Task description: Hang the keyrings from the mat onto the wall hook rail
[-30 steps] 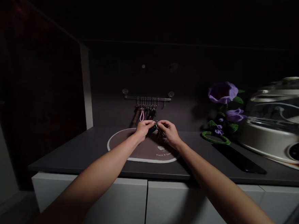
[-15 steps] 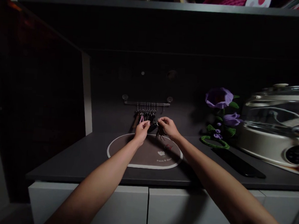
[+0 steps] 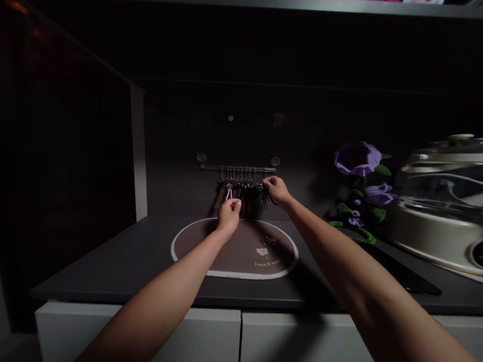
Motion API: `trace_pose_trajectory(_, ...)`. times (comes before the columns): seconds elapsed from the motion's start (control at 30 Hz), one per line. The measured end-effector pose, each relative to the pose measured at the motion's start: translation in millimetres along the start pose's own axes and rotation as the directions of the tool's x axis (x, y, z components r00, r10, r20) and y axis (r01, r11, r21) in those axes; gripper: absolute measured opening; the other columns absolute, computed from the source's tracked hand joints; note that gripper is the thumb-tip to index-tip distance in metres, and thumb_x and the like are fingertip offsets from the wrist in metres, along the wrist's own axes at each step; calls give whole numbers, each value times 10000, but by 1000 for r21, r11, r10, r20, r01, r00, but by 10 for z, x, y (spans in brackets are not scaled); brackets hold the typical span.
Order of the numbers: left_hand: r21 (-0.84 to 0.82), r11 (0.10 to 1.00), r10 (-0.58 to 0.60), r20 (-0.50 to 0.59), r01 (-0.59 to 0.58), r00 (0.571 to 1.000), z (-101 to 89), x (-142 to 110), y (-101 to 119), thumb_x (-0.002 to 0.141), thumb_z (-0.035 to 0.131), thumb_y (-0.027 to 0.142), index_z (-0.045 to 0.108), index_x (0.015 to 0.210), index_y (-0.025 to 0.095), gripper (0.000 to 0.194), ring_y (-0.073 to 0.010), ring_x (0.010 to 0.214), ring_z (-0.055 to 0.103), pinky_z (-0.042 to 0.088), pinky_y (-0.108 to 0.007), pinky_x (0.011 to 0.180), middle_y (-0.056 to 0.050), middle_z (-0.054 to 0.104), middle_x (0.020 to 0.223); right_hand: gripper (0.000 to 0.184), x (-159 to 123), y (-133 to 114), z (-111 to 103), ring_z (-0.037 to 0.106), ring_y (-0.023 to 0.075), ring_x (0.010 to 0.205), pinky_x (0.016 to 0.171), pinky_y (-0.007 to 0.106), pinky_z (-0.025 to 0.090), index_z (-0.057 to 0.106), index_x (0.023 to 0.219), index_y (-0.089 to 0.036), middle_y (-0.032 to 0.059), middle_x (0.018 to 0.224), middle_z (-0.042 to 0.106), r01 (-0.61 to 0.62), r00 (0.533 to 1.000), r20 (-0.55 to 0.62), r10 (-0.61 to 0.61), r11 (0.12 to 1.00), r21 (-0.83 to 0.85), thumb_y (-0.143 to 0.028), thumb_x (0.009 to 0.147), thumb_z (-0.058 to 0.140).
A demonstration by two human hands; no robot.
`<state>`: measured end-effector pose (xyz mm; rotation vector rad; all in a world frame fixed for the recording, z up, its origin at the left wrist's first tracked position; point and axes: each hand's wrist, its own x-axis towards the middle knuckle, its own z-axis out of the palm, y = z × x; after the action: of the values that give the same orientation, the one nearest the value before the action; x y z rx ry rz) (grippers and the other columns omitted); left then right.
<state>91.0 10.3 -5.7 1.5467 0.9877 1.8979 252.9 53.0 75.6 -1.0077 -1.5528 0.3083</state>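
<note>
A shiny metal rail (image 3: 237, 168) carries metal keys (image 3: 241, 190) and a pink plastic strap (image 3: 228, 192). The countertop (image 3: 94, 270) is smooth and matt, the right flower (image 3: 358, 159) looks like cloth, and the far-right lid (image 3: 452, 184) is glossy glass.

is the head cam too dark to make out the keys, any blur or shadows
Head view: dim overall, so the key bunch merges into the dark wall and single keys are hard to separate; the left hand and right hand show clearly, and shadow falls across the oval mat.
</note>
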Motion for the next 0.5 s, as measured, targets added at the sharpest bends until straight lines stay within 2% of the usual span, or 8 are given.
trace_pose_trajectory(0.2,157,981,106,44,-111,993,14,4,-54,751,492,211,619,805,110,171,-140,714,559,424,-258,695,-74,635,781,160,136,2,86,391,71,515,520,195,297,502,603,-137,-27,529,462,-10,1000,-4,10,998,-66,-280,671,474)
trace_pose_trajectory(0.5,246,960,127,41,-133,991,-6,7,-38,759,478,210,624,796,116,177,-134,694,556,425,-252,679,-65,638,761,159,197,21,205,433,89,531,552,207,335,552,607,-129,-3,566,526,-83,994,-86,73,988,-128,-237,692,472)
